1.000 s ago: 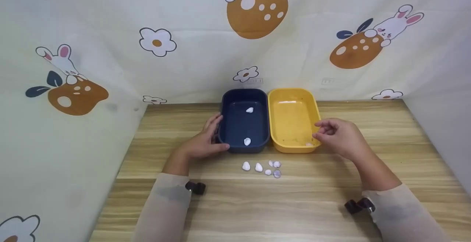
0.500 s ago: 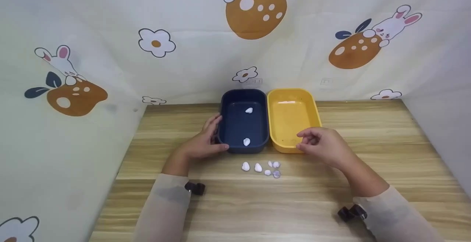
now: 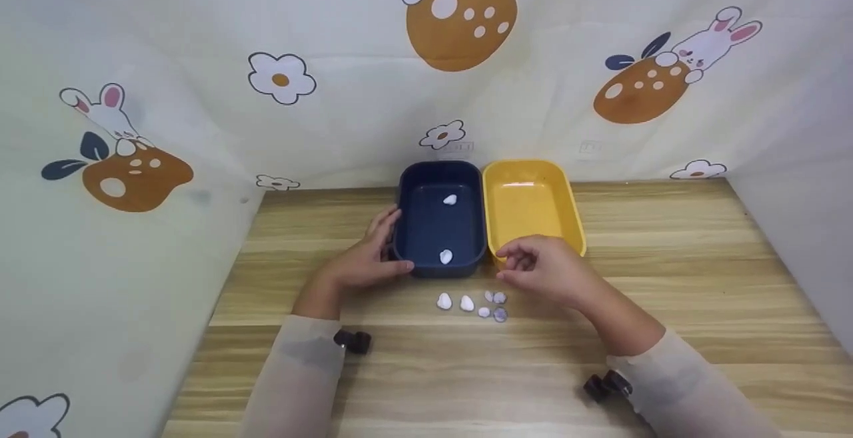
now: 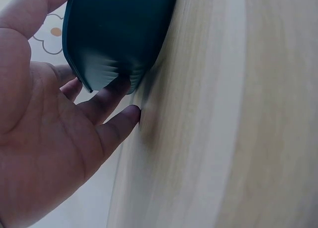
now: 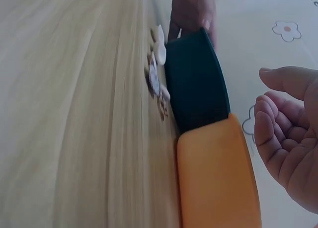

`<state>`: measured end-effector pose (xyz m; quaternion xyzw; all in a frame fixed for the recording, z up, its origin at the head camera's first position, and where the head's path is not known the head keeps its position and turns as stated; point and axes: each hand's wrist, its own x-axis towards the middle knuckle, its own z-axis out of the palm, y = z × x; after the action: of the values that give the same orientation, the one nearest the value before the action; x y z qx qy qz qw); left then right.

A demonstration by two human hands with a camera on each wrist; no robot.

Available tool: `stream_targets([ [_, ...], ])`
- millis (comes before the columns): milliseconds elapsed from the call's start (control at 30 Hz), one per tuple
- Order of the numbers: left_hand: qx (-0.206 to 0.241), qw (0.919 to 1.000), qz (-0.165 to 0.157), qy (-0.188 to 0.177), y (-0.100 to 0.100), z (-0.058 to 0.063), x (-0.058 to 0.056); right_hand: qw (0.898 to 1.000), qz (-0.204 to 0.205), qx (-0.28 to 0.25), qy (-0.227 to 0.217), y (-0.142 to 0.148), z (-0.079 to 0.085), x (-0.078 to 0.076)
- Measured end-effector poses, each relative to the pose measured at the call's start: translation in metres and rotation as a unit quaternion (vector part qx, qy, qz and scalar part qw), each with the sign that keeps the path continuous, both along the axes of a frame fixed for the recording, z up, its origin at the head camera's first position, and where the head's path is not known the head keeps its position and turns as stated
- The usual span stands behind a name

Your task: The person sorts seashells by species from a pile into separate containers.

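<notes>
My left hand (image 3: pixel 363 259) rests against the left side of a dark blue plastic bin (image 3: pixel 436 275), its thumb at the front corner. In the left wrist view its spread fingers (image 4: pixel 112 96) touch the bin's outer wall. Two white seashells (image 3: pixel 446 257) lie inside that bin. My right hand (image 3: pixel 546 271) hovers over the front rim of the yellow bin (image 3: pixel 574 215), fingers loosely bent. The right wrist view shows a gap between thumb and fingers, with nothing held. Several small seashells (image 3: pixel 467 303) lie on the table before the bins, the pale purplish ones grouped at the right.
The two bins stand side by side at the back of the wooden table (image 3: pixel 426 385), near a patterned cloth backdrop (image 3: pixel 346 125). The right hand hides the front part of the yellow bin. Black wrist devices (image 3: pixel 353 341) sit on both sleeves.
My right hand has moved left, from the yellow bin's right edge to its front left corner. A pale shell seen in that bin's front earlier is now hidden. The left hand stays put.
</notes>
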<state>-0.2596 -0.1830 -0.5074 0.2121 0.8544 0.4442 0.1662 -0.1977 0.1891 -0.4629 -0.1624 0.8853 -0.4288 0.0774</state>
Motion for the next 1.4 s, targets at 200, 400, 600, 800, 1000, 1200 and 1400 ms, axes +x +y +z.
stream_targets([
  [200, 0.007, 1.0000, 0.000, -0.004, -0.001, 0.000, 0.000, 1.000, 0.012, -0.002, -0.009, -0.009, 0.000, 0.001],
  [400, 0.002, 1.0000, -0.002, 0.006, 0.001, 0.001, 0.000, 1.000, 0.026, 0.006, -0.015, -0.007, -0.005, 0.004],
  [600, 0.000, 0.9998, -0.008, 0.017, 0.003, -0.001, -0.002, 0.998, 0.056, 0.016, -0.021, -0.004, -0.013, 0.008],
  [800, -0.007, 1.0000, 0.000, 0.005, 0.002, -0.001, 0.000, 0.993, 0.109, 0.041, -0.033, -0.003, -0.022, 0.011],
  [1000, -0.003, 1.0000, 0.004, -0.001, 0.001, -0.001, 0.000, 0.987, 0.137, 0.073, -0.031, -0.003, -0.030, 0.011],
  [1200, -0.002, 1.0000, 0.003, 0.001, 0.002, 0.000, -0.001, 0.981, 0.164, 0.101, -0.004, -0.001, -0.037, 0.009],
  [1400, 0.007, 0.9999, -0.007, 0.013, 0.001, -0.002, -0.001, 0.980, 0.167, 0.113, 0.005, -0.001, -0.042, 0.008],
])
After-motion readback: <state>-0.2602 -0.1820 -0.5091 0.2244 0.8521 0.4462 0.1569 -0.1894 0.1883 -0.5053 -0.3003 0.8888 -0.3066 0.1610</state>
